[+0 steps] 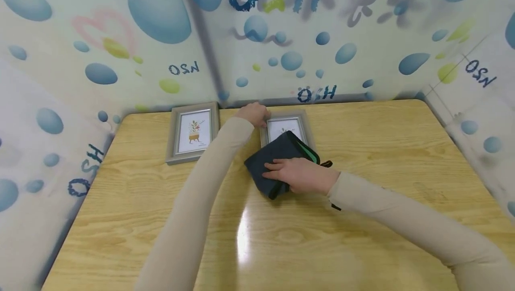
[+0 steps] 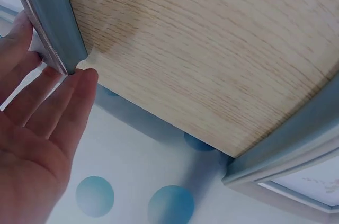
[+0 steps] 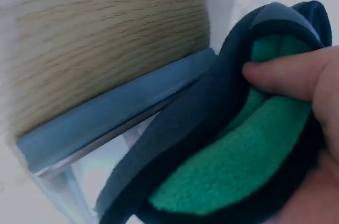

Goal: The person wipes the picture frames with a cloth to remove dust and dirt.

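Observation:
A folded cloth (image 1: 271, 151), dark blue-grey with black edging and a green lining (image 3: 228, 166), lies over the lower part of a grey picture frame (image 1: 287, 114). My right hand (image 1: 301, 175) holds this cloth against the frame, its fingers spread on top and its thumb (image 3: 280, 75) tucked into the green fold. At the frame's upper left corner is my left hand (image 1: 253, 114). The left wrist view shows its thumb on the frame's face and the fingers (image 2: 79, 97) behind the corner. Most of the framed print is hidden under the cloth.
To the left, a second grey picture frame (image 1: 175, 137) with a potted-plant print lies on the wooden table (image 1: 370, 237). My left forearm passes close by its lower right corner. A white wall (image 1: 265, 76) with blue dots rises right behind the table's far edge.

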{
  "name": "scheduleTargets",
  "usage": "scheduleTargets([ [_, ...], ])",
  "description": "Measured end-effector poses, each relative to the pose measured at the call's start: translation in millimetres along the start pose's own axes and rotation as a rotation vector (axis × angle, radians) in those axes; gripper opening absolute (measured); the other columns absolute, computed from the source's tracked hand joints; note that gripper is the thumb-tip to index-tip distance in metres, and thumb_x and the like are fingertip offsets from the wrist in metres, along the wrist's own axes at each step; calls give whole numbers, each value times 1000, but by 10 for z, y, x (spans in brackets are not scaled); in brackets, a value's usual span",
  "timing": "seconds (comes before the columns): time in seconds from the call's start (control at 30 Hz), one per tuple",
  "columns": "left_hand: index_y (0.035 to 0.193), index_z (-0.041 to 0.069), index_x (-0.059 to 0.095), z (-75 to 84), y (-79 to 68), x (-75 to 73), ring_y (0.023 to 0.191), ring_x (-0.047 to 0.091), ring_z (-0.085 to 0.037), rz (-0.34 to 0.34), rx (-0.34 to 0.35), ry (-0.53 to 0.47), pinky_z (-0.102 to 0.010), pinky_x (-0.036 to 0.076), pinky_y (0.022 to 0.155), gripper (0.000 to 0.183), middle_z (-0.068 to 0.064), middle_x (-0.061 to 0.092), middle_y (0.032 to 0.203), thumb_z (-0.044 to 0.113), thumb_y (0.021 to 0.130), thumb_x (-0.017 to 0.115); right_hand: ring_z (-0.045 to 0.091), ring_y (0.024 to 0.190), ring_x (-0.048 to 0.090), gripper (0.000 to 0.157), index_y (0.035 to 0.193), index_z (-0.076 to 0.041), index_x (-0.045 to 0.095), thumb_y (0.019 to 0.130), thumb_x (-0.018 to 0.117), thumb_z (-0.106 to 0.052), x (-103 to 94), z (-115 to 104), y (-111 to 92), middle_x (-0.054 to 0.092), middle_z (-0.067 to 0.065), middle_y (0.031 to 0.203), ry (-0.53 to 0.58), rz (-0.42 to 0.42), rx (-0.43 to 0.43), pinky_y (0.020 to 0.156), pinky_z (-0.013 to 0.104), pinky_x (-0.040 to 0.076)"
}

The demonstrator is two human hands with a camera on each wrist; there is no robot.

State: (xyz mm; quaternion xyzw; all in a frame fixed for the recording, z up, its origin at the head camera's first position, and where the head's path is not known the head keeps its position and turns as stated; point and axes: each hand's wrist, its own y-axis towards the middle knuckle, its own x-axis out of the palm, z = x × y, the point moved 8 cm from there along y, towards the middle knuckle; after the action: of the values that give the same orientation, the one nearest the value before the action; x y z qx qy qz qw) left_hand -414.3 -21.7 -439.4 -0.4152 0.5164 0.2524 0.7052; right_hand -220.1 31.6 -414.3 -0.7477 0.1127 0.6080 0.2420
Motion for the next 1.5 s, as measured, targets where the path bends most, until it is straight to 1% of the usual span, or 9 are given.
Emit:
scheduleTargets([
  [0.17, 126, 14, 63, -1, 11, 56, 110, 58, -24, -46, -16, -34, -38, 48, 89, 34, -7, 62, 121, 20, 93, 65, 34, 132, 41, 52, 140, -8, 51, 90, 67, -6, -11, -7, 147, 43, 15, 146, -101, 69, 58, 98, 45, 44],
  [0.37, 131, 15, 61, 29, 82, 128, 110, 59, -23, -43, -38, -50, -36, 49, 88, 33, -6, 61, 125, 10, 99, 54, 31, 130, 43, 40, 133, -12, 57, 94, 63, -19, -30, 339, 493, 49, 12, 140, -261, 164, 180, 100, 48, 42],
  [0.57, 140, 20, 52, -40, 91, 108, 105, 59, -26, -10, -30, -67, -32, 47, 79, 41, -9, 62, 126, 8, 101, 50, 28, 123, 48, 33, 126, -11, 63, 95, 59, -17, -85, 468, 676, 56, 8, 132, -290, 111, 202, 103, 45, 39],
  [0.7, 136, 18, 57, -55, 68, 50, 100, 60, -26, 10, -42, -113, -33, 46, 78, 38, -9, 65, 118, 11, 98, 56, 29, 117, 53, 29, 119, -10, 68, 92, 64, -21, -96, 328, 685, 63, 8, 120, -343, 59, 153, 100, 41, 42],
  [0.87, 109, 9, 70, -28, 53, -9, 98, 61, -25, 22, -30, -115, -35, 48, 82, 20, -9, 67, 106, 18, 91, 69, 23, 92, 60, 17, 98, -14, 72, 85, 70, -25, -60, -53, 572, 68, 3, 95, -396, -15, 63, 77, 34, 52],
  [1.07, 123, 13, 66, -63, 47, -21, 103, 60, -25, 2, -5, -44, -34, 47, 87, 34, -9, 65, 115, 20, 90, 69, 17, 77, 60, 10, 83, -19, 71, 79, 75, -28, -77, -465, 396, 67, -3, 81, -434, 9, -63, 57, 28, 48],
  [1.2, 125, 13, 65, -90, 34, -33, 103, 60, -24, -9, -24, -55, -34, 47, 85, 37, -8, 64, 118, 21, 89, 70, 15, 86, 59, 17, 94, -22, 73, 80, 75, -30, -87, -382, 437, 68, -5, 91, -435, 26, -25, 57, 27, 49],
  [1.33, 131, 15, 61, -65, 23, -22, 107, 59, -25, -24, -12, -26, -34, 48, 88, 43, -7, 62, 123, 21, 89, 70, 18, 105, 55, 35, 117, -23, 69, 84, 70, -33, -50, -156, 590, 64, -2, 116, -371, -34, 38, 68, 31, 53],
  [1.5, 132, 17, 60, -34, 2, -14, 106, 59, -23, -18, -47, -69, -32, 49, 86, 41, -6, 60, 127, 18, 92, 66, 22, 123, 47, 41, 130, -23, 62, 89, 63, -29, -65, 221, 774, 55, 1, 135, -296, -82, 140, 83, 38, 52],
])
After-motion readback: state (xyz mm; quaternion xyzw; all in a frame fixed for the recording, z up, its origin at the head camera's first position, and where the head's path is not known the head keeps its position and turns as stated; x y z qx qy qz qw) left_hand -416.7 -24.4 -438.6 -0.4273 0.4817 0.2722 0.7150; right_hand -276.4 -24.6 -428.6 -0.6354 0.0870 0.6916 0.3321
